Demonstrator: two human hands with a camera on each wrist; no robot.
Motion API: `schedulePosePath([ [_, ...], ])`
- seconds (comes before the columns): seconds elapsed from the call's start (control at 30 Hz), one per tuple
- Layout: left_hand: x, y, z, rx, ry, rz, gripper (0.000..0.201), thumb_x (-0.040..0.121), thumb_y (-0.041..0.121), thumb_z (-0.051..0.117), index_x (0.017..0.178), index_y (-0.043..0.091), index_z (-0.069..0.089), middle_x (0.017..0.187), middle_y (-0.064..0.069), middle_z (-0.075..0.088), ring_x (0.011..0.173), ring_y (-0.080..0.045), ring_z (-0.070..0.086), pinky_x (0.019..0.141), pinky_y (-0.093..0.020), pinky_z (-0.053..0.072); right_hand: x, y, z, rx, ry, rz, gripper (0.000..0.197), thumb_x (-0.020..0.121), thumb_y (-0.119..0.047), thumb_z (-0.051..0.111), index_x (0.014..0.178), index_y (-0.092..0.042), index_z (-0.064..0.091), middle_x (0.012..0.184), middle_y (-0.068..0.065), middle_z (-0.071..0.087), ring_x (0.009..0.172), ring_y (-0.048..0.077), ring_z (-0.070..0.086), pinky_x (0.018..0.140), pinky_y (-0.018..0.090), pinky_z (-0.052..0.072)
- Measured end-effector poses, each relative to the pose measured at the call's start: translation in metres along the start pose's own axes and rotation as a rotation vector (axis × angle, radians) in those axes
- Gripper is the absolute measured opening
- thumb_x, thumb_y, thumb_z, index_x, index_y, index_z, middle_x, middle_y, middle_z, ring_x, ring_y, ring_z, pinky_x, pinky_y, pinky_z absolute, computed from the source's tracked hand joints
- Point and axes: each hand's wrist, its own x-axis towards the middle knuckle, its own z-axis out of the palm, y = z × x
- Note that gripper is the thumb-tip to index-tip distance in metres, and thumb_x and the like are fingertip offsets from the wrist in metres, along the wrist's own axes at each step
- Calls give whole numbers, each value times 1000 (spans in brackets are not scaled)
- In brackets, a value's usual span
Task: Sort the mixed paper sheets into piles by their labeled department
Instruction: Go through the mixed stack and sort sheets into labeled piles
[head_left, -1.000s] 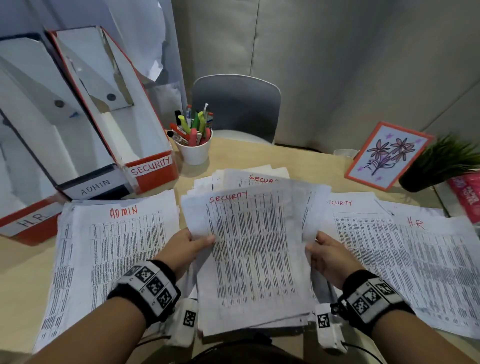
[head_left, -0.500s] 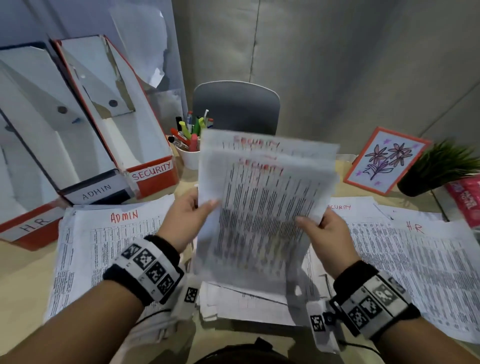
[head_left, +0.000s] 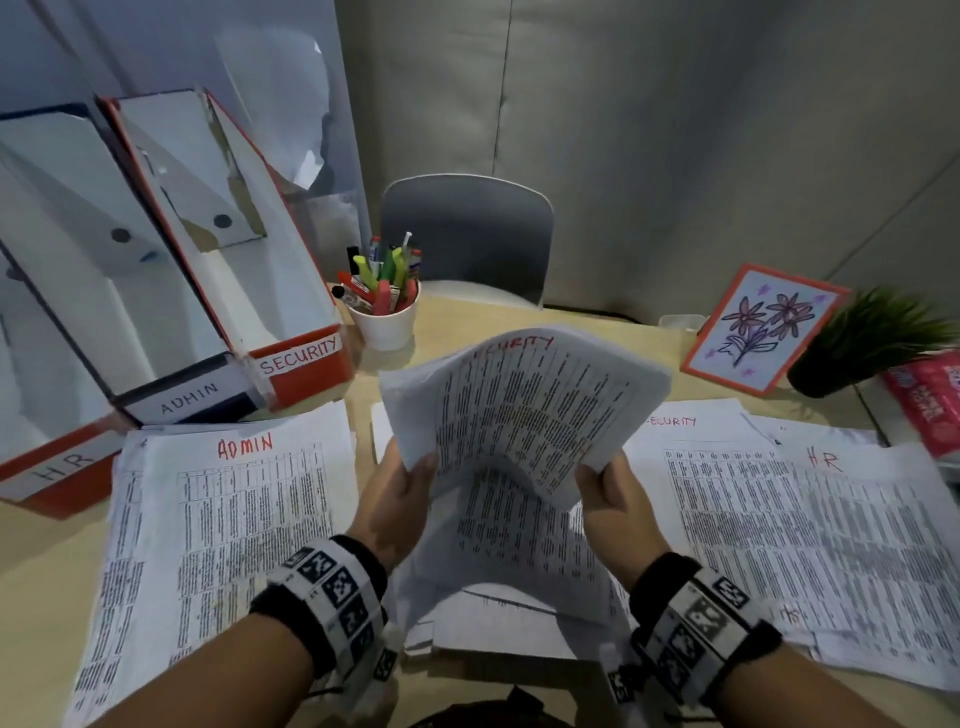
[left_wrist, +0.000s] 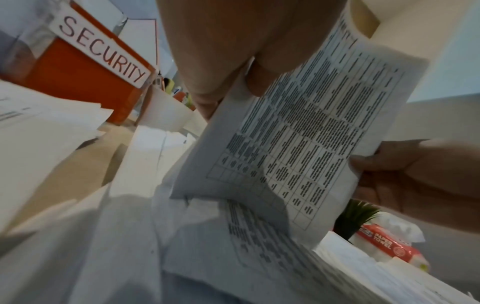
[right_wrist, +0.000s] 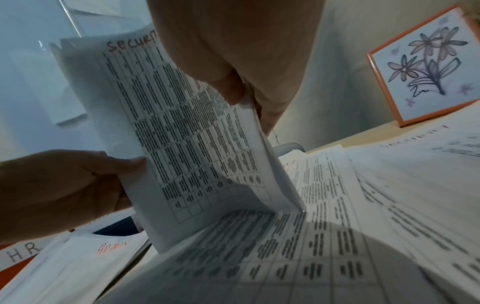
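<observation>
A bundle of printed sheets marked SECURITY (head_left: 524, 415) is lifted off the table and bowed, its top curling away from me. My left hand (head_left: 400, 499) grips its left edge and my right hand (head_left: 608, 499) grips its right edge. In the left wrist view the thumb pinches the SECURITY sheets (left_wrist: 298, 131), and the right wrist view shows the same SECURITY sheets (right_wrist: 182, 127) held between both hands. An ADMIN pile (head_left: 228, 519) lies at the left. At the right lies an HR pile (head_left: 857, 545) with a SECURITY-marked sheet (head_left: 670, 423) under its left part. A few sheets stay under the bundle.
Three file boxes labelled HR (head_left: 47, 467), ADMIN (head_left: 187, 400) and SECURITY (head_left: 301, 353) stand at the back left. A white cup of pens (head_left: 387, 322), a flower drawing (head_left: 763, 327), a small plant (head_left: 872, 338) and a paper towel pack (head_left: 930, 400) line the back. A grey chair (head_left: 467, 239) is beyond the table.
The SECURITY bundle went from lying flat on the table to being raised by both hands, and now bends backward at the top. My view has tilted slightly.
</observation>
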Motion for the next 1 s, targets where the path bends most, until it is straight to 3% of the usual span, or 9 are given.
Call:
schedulePosePath([
  [0.07, 3, -4, 1, 14, 9, -43, 30, 99, 32, 41, 125, 21, 50, 115, 11, 60, 103, 1, 57, 81, -13, 42, 2, 4, 1, -23, 2, 9, 41, 101, -10, 35, 124, -44, 36, 115, -37, 47, 105, -22, 45, 84, 7, 39],
  [0.17, 5, 2, -2, 73, 79, -35, 30, 99, 29, 45, 122, 13, 55, 113, 3, 62, 103, -16, 58, 83, -24, 43, 8, 8, -2, -27, 125, 17, 28, 99, -8, 42, 119, -26, 53, 112, -22, 60, 100, -12, 56, 82, 12, 45],
  [0.27, 4, 15, -1, -23, 91, -28, 14, 96, 24, 51, 109, 24, 56, 99, 16, 64, 88, 2, 60, 72, -16, 46, 19, 4, -16, -59, 289, 77, 11, 95, -12, 53, 93, -3, 60, 81, 2, 65, 74, 14, 60, 68, 24, 51],
  [0.33, 7, 16, -1, -59, 25, -52, 10, 93, 17, 56, 101, 23, 59, 92, 13, 67, 78, 5, 64, 63, -10, 48, 25, 0, -31, -104, 297, 129, 18, 94, -16, 55, 86, 0, 57, 73, 9, 53, 69, 17, 50, 66, 31, 44],
  [0.43, 11, 5, -1, -72, -124, -132, 10, 93, 10, 57, 99, 15, 63, 91, -1, 71, 86, -15, 69, 69, -22, 53, 23, -9, -60, -71, 228, 269, 14, 98, -9, 45, 93, -7, 57, 80, 6, 53, 75, 18, 48, 61, 20, 42],
  [0.57, 10, -25, -15, -68, -101, -303, 10, 92, 9, 58, 99, 13, 64, 98, -14, 69, 92, -29, 67, 78, -37, 52, 19, -8, -133, -166, 337, 369, 15, 98, -2, 37, 88, -6, 47, 72, 2, 41, 60, 13, 37, 41, 9, 36],
  [0.7, 9, -49, -36, -80, -71, -490, 12, 93, 2, 55, 104, 0, 61, 99, -21, 66, 87, -34, 63, 85, -45, 50, 11, 11, -219, -400, 456, 522, 28, 97, -3, 37, 73, -17, 42, 71, 4, 40, 60, 16, 40, 48, 23, 37],
  [0.8, 9, -58, -45, -88, -36, -566, 12, 94, -1, 52, 104, -3, 58, 95, -20, 63, 85, -34, 59, 81, -42, 48, 2, 33, -262, -573, 517, 580, 26, 96, -6, 38, 72, -12, 44, 74, 15, 48, 64, 24, 45, 59, 32, 40],
  [1.0, 15, -68, -40, -66, -15, -631, 15, 94, 2, 53, 109, -2, 57, 95, -17, 63, 90, -33, 58, 83, -41, 47, 6, 75, -270, -665, 513, 683, 18, 91, 3, 36, 91, 1, 54, 96, 22, 55, 84, 30, 52, 72, 31, 40],
])
